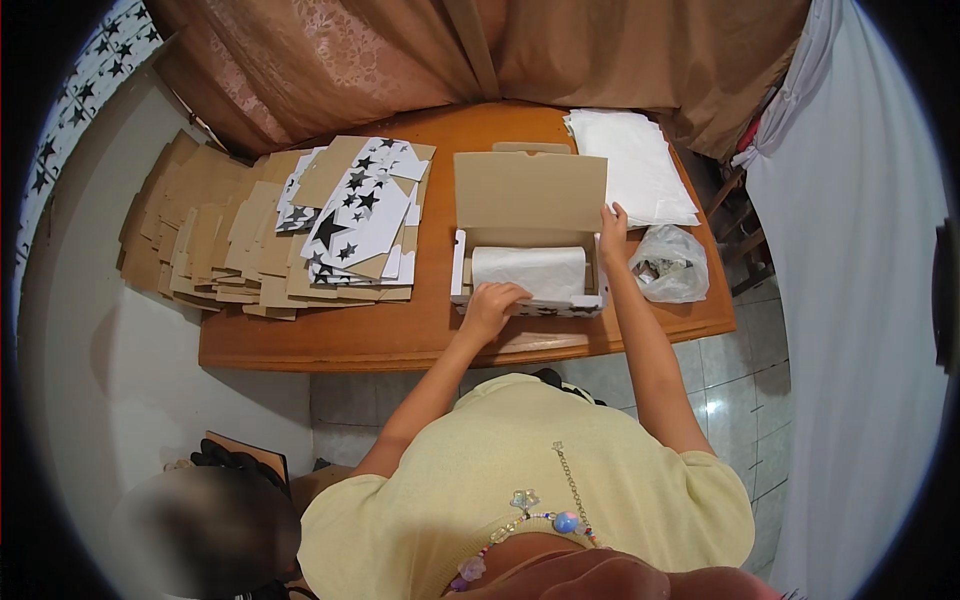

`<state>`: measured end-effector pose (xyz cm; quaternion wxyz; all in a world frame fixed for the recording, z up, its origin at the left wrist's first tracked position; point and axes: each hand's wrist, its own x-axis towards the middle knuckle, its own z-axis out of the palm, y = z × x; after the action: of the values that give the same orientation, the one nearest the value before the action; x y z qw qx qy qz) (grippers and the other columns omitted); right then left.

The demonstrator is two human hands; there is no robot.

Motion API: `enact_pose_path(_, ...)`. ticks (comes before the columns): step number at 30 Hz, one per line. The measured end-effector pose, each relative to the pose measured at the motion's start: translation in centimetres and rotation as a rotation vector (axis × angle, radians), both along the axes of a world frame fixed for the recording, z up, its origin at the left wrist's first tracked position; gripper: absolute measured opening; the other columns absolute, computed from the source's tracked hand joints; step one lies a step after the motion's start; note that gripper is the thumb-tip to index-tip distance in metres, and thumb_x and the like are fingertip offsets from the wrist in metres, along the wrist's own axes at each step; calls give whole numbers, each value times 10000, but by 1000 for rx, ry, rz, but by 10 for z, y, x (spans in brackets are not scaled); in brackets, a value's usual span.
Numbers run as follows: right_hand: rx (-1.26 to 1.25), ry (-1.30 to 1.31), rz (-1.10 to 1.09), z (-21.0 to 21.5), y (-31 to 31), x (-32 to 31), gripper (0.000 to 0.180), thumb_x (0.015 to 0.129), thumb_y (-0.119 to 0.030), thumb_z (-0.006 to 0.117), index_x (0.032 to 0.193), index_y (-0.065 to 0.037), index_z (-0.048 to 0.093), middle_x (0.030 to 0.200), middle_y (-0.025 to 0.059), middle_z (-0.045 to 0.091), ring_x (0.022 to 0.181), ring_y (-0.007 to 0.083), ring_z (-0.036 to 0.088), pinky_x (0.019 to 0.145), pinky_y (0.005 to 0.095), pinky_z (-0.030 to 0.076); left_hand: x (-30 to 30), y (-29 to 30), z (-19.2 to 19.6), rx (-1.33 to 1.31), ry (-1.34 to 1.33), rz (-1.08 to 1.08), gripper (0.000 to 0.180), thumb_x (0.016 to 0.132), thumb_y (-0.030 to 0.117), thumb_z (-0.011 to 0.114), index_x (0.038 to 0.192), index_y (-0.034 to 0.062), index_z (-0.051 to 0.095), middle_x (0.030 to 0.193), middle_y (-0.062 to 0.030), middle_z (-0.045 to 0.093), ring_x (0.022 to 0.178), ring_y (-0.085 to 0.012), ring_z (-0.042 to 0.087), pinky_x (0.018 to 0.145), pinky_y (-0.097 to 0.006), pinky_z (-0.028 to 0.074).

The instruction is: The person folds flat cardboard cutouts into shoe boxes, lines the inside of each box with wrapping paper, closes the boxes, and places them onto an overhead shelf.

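Starting at the far left, a blurred dark shape (205, 530) at the lower edge cannot be identified. On the wooden table (400, 340), stacks of flat brown cardboard blanks (200, 240) overrun the left edge; their lower layers are hidden by the upper ones. Beside them lies a pile of white star-printed sheets (355, 215), overlapping so that individual outlines are hard to separate. A bare strip of table runs along the near edge in front of both piles. The open white box (528, 262) sits right of centre, near the front edge, lid flap standing up behind it and hiding the table beyond. Inside lies white tissue paper (528, 272); what is under it cannot be seen. The left hand (492, 302) rests curled on the front left of the box, fingers bent onto the paper; whether it pinches anything cannot be told. The right hand (612, 232) has its fingers extended upright against the box's right rear wall, at the lid corner. Further right, a stack of white sheets (635, 165) reaches the table's back edge, and a clear plastic bag (670, 265) with indistinct contents sits at the right edge. The floor tiles (740, 380) show beyond.
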<state>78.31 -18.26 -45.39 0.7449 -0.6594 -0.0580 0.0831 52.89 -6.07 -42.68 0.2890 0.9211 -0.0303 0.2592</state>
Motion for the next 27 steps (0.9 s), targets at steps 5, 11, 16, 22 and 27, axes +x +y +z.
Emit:
enact_pose_path(5,95,-211,141,11,18,1,421,931,-267,463,1259,-7,419,1190,103,506,1091,185,467,945,295,353,7,15,-4,-92,124,-16,226,767,137,647,992,108,648,925,-65,643,882,-253,593,780,-353,428)
enact_pose_path(11,91,-359,130,20,0,-21,367,834,-208,613,1158,-62,521,1064,72,573,1019,169,508,893,311,380,8,12,-16,63,120,38,258,817,221,607,1051,117,642,1017,-49,614,983,-241,544,851,-379,387)
enact_pose_path(16,-115,-677,66,34,-26,-51,409,701,-188,719,1067,-67,582,1049,86,587,1028,230,524,903,351,384,5,4,-20,255,-131,287,259,776,155,647,1035,142,630,1062,-32,579,999,-243,518,870,-431,352)
enact_pose_path(22,-271,-667,176,22,-49,-92,362,614,-187,773,922,-53,641,1149,123,543,1078,287,515,925,386,395,-4,0,-55,321,-117,465,230,768,180,658,983,103,633,973,-139,544,1006,-324,434,891,-468,275)
enact_pose_path(27,-422,-661,183,16,-46,-110,411,594,-241,782,931,-53,640,1212,169,495,1116,333,484,936,408,394,-8,1,-62,293,102,420,255,794,231,632,986,62,631,1008,-199,505,1022,-370,412,897,-505,258)
